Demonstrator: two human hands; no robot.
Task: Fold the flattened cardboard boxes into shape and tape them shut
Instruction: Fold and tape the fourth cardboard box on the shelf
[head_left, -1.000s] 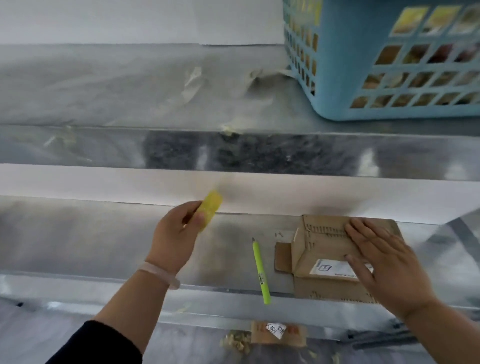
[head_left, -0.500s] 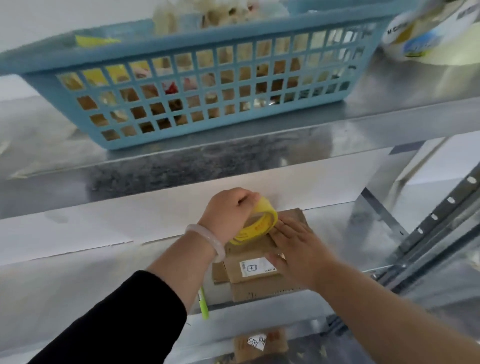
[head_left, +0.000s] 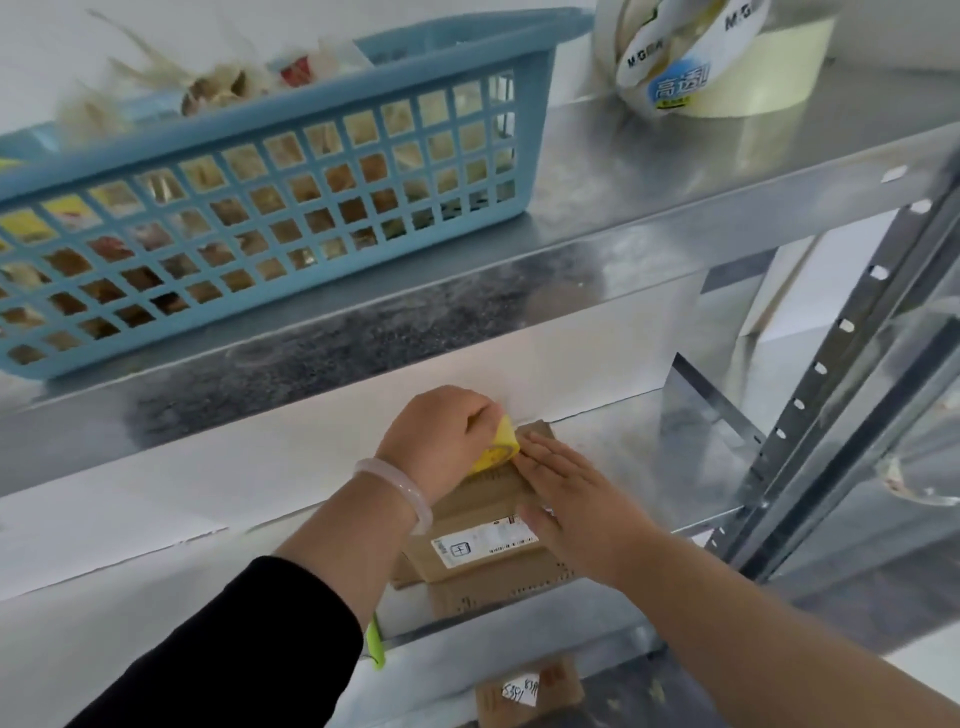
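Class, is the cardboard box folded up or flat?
Folded up: the box shows a top face and a front side.

Tape roll (head_left: 497, 451) on box (head_left: 483, 525) — hands (head_left: 439, 441) close

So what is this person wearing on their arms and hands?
No gloves on either hand. The left hand has a pale, smooth bangle at the wrist and a black long sleeve covering the arm from mid-forearm up. The right hand and its forearm are uncovered; no sleeve shows there.
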